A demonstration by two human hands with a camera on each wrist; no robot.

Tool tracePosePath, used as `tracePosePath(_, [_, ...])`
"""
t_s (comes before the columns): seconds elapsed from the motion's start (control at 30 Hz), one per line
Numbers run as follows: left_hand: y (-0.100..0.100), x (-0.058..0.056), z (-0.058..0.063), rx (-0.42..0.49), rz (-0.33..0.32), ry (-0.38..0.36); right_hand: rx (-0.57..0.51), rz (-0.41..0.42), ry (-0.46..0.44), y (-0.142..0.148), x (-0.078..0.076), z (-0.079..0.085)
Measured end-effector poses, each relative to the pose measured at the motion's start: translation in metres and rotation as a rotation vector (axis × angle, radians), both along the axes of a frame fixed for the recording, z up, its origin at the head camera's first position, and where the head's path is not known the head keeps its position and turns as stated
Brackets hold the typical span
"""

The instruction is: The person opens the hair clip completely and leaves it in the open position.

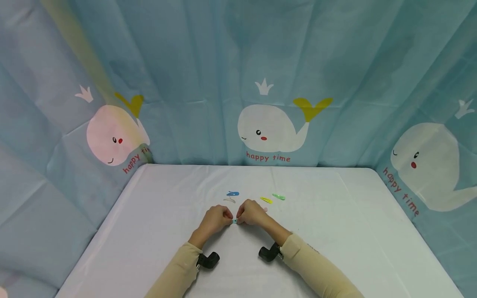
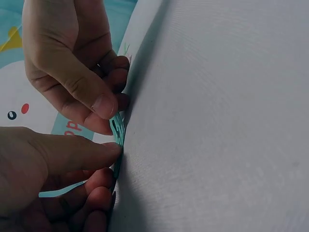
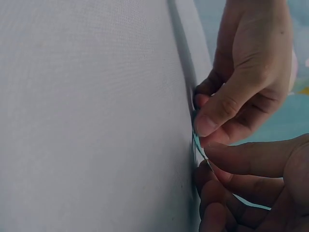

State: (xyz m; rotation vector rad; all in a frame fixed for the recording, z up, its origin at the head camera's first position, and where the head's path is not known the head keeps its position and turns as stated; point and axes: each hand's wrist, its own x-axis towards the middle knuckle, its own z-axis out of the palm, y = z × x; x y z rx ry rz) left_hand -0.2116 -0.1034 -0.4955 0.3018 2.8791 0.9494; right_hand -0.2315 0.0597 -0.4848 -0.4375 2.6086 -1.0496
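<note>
Between the two hands, low over the white table, is a teal snap hair clip. My left hand pinches one end of it between thumb and fingers. The opposite end is gripped the same way by my right hand. In the left wrist view the middle of the teal clip shows between the fingertips, its two metal strips slightly apart. Only a thin edge of the clip appears in the right wrist view; fingers hide the rest.
Beyond the hands lie a blue clip, a pale clip, a yellow clip and a green clip. A pink clip is partly covered by the right hand. Whale-print curtains enclose the table behind and at the sides.
</note>
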Motion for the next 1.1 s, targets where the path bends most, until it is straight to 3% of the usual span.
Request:
tracePosePath(0.2, [-0.001,0.002,-0.002,0.005,0.005,0.019,-0.015,0.0,0.013,0.0,0.0,-0.002])
tracePosePath(0.53, [-0.003,0.001,-0.002,0.032,0.0,0.009,-0.127,-0.062,-0.091,0.009,-0.005,-0.004])
tracePosePath(0.9, [-0.009,-0.003,-0.003,0.222,-0.01,-0.086,-0.253,-0.072,-0.186,0.021,-0.009,-0.005])
tracePosePath(1.1, [-0.013,-0.005,-0.002,0.323,0.001,-0.181,-0.306,-0.1,-0.242,0.026,-0.01,-0.004])
